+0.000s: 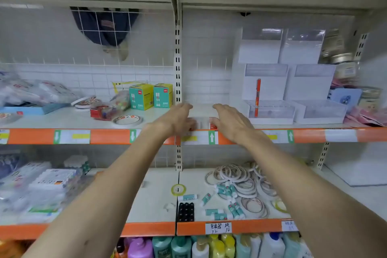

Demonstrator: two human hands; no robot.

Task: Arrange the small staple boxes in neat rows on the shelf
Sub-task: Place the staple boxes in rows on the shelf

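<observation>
the small staple boxes [202, 124] sit at the front edge of the shelf [310, 134], flanked by the left grip [178, 120] and right grip [232, 125], both with fingers straight, clamping nothing. this looks like squaring-up; next, both should press inward evenly.

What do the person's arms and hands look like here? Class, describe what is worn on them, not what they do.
The left hand and right hand are bare: no gloves, and no rings show. Neither wrist carries a watch or bracelet. The left forearm and right forearm are uncovered to the picture's lower edge, so no sleeve shows.
</observation>
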